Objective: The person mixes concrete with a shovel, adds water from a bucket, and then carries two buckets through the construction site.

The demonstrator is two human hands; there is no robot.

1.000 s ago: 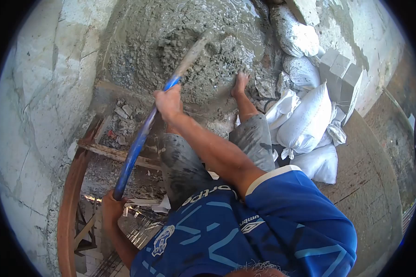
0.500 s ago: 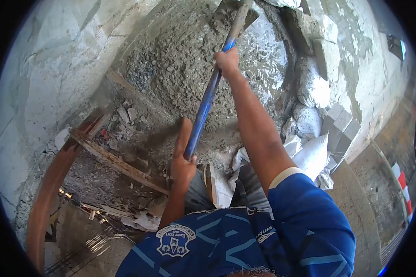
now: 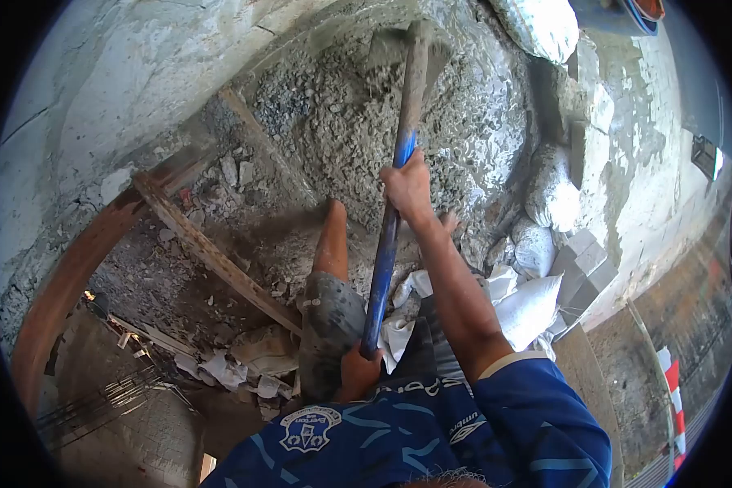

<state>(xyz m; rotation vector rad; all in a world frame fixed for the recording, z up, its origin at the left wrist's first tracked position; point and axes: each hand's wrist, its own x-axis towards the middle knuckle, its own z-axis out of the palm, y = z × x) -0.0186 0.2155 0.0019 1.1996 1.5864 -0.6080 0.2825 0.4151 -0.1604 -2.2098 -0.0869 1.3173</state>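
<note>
My right hand (image 3: 408,189) is wrapped round the middle of a long handle (image 3: 384,260), painted blue below and bare, mortar-stained wood above. Lower down, close to my shirt, my left hand (image 3: 359,371) grips the handle's near end. The far end of the tool bears a blurred metal blade (image 3: 389,47), at the upper part of a heap of wet grey concrete mix (image 3: 342,122). Wet mix clings to the blade.
White sacks (image 3: 551,183) and grey blocks (image 3: 586,264) line the right side. A wooden strip (image 3: 215,256) and a curved rusty beam (image 3: 77,268) lie left, among rubble. Rough walls (image 3: 130,73) rise on both sides. My bare leg (image 3: 332,244) shows beside the handle.
Both hands have drawn the tool back toward my body, the left one down to my shirt. The handle stands more upright in view, and the view has shifted somewhat.
</note>
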